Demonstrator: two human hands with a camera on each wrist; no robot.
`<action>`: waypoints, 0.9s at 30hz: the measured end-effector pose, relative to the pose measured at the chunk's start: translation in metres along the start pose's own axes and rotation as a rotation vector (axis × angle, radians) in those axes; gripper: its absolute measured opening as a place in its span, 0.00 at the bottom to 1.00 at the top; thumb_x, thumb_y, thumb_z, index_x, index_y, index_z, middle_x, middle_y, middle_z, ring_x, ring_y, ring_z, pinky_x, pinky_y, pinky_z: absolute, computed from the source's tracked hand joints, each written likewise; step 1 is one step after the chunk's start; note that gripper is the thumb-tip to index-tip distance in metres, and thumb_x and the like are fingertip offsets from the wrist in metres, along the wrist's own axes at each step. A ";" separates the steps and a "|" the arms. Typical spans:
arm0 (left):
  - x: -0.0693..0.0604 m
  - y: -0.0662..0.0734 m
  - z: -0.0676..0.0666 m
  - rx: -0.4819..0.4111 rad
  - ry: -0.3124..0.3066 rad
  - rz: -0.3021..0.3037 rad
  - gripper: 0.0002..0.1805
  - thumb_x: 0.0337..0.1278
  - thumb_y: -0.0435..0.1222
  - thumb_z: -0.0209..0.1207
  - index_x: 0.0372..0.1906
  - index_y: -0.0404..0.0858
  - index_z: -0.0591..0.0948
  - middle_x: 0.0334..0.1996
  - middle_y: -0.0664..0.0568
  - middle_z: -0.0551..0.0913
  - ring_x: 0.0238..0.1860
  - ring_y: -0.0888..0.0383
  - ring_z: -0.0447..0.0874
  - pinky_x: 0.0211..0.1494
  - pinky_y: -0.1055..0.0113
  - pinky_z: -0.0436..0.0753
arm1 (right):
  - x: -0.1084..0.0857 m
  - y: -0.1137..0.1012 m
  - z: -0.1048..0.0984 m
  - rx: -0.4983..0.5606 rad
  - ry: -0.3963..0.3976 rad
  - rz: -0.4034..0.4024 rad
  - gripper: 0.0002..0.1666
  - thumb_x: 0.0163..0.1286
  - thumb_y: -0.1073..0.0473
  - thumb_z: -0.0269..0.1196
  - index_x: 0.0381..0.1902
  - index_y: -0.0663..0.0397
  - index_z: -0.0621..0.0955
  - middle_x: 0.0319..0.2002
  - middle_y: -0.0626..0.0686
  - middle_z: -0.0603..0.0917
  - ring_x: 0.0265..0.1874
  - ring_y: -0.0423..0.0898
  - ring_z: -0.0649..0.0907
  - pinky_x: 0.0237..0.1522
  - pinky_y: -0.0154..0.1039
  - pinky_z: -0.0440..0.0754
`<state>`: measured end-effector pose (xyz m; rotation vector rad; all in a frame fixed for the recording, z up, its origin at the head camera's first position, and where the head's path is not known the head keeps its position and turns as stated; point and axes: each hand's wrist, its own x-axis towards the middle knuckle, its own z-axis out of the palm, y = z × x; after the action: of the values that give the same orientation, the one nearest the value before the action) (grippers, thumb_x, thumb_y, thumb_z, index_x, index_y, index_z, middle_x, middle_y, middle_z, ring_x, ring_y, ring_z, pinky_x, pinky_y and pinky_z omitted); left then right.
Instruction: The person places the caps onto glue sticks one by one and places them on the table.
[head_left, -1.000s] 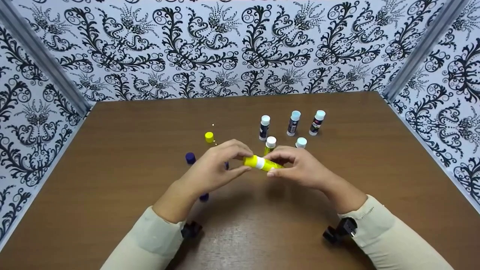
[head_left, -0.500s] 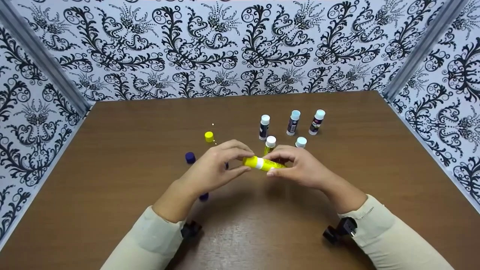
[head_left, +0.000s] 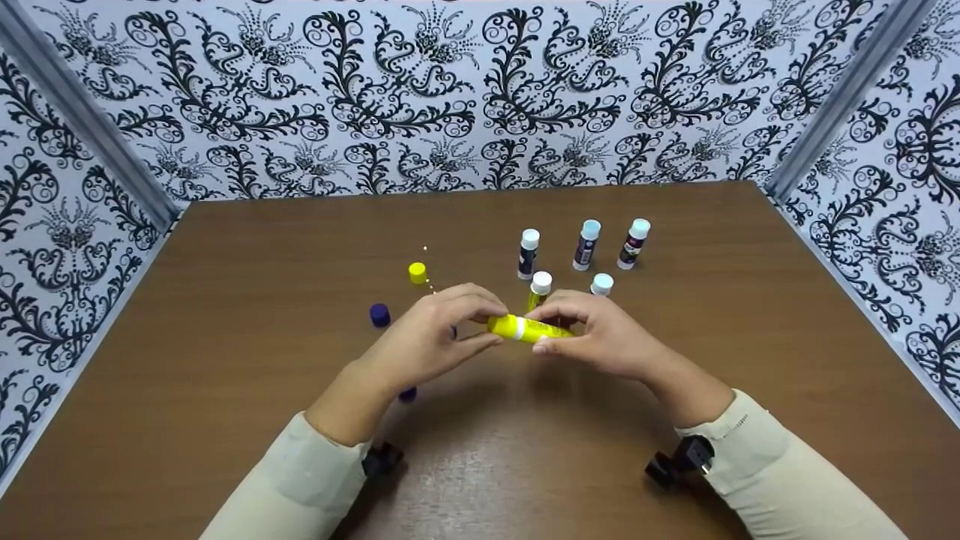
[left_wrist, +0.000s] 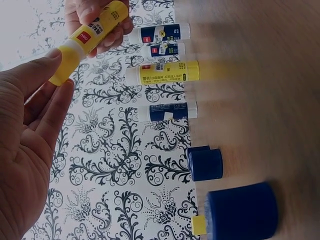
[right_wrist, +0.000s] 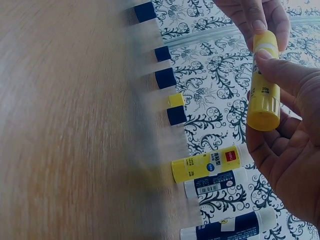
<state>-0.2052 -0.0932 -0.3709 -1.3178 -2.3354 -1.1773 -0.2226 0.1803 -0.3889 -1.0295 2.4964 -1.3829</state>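
Both hands hold one yellow glue stick (head_left: 547,332) above the table, tilted in the head view. The left hand (head_left: 420,337) pinches its yellow cap (head_left: 502,325) between thumb and fingertips, at the left end. The right hand (head_left: 607,334) grips the yellow body, thumb in front and fingers behind. A narrow white band shows between cap and body. In the right wrist view the base of the glue stick (right_wrist: 264,117) faces the camera. Right behind the hands stands another yellow glue stick (head_left: 539,291) with a white top, its lower part hidden.
Three dark glue sticks with white tops, one of them here (head_left: 528,255), stand farther back. Another white top (head_left: 601,285) shows behind the right hand. A yellow cap (head_left: 418,273), a dark blue cap (head_left: 380,315) and small crumbs lie left; more blue caps are partly hidden by the left hand.
The white band between the yellow cap and the body has become narrower, the cap sitting closer to the body. Both hands have kept nearly the same place and hold.
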 end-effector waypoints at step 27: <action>-0.001 0.001 0.000 0.049 -0.028 -0.021 0.14 0.61 0.33 0.71 0.51 0.35 0.88 0.49 0.49 0.86 0.51 0.56 0.86 0.56 0.67 0.88 | -0.001 -0.002 0.000 -0.013 0.002 -0.029 0.18 0.66 0.58 0.74 0.53 0.50 0.88 0.47 0.50 0.87 0.45 0.43 0.80 0.45 0.33 0.82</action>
<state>-0.2038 -0.0934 -0.3702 -1.3046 -2.3871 -1.1072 -0.2210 0.1802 -0.3875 -1.0708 2.5055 -1.3779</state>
